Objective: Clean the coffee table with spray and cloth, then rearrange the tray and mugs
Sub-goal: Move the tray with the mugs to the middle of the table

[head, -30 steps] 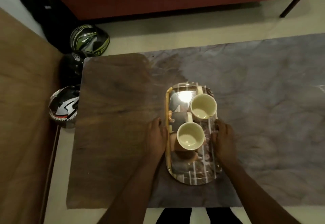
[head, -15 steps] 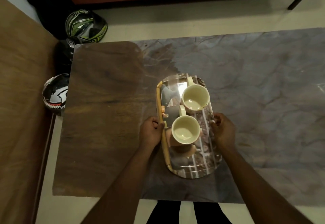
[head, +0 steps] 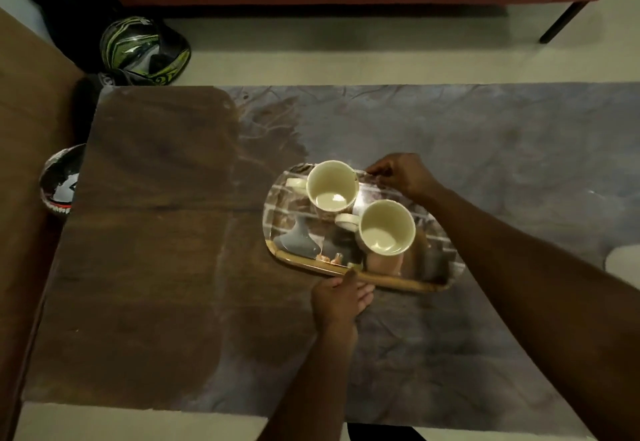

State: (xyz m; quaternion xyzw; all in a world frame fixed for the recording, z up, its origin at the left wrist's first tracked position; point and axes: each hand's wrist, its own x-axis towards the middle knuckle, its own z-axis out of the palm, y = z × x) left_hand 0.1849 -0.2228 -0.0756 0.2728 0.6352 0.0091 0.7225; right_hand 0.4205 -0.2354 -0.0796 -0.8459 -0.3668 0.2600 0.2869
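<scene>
The tray [head: 360,232] sits mid-tabletop [head: 156,250], its long axis running left to right, slightly skewed. The left hand [head: 341,296] pinches the near long edge; the right hand [head: 401,173] grasps the far one. Two mugs [head: 331,186] stand upright on it.

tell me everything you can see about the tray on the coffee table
The tray is an oblong with rounded corners and a glossy, mirror-like surface carrying a printed picture with pale stripes; its near rim looks golden. It lies with its long side across the view on the coffee table. Two cream mugs, the left mug and the right mug, stand upright and empty on it. The left hand grips the near rim; the right hand pinches the far rim.
</scene>
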